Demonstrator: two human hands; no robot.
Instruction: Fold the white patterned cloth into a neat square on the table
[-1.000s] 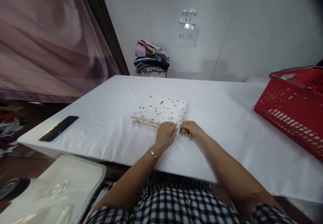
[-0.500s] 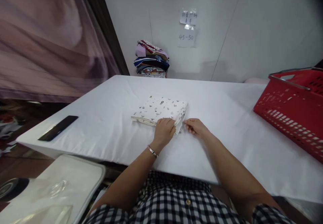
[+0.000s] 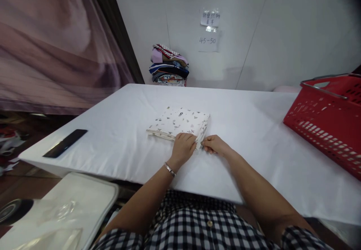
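A folded white cloth [image 3: 180, 120] with small grey and dark prints lies flat in several layers on the white-covered table [image 3: 118, 129]. My left hand [image 3: 184, 146], with a bracelet at the wrist, is closed over the cloth's near right corner, fingers on top and the thumb hidden at the edge. At that same corner my right hand [image 3: 216, 145] pinches the cloth's loose edge between thumb and fingertips, the other fingers curled in.
A red plastic basket [image 3: 327, 118] with a metal handle stands at the right. On the left lies a flat black object [image 3: 65, 143]. Behind the table is a stack of folded fabrics [image 3: 169, 65] by the wall with paper signs [image 3: 208, 41]. A pinkish curtain [image 3: 56, 47] hangs at left.
My right hand has shifted slightly left and toward me, bringing its fingertips closer to my left hand at the cloth's corner. My left hand and the cloth are almost still.
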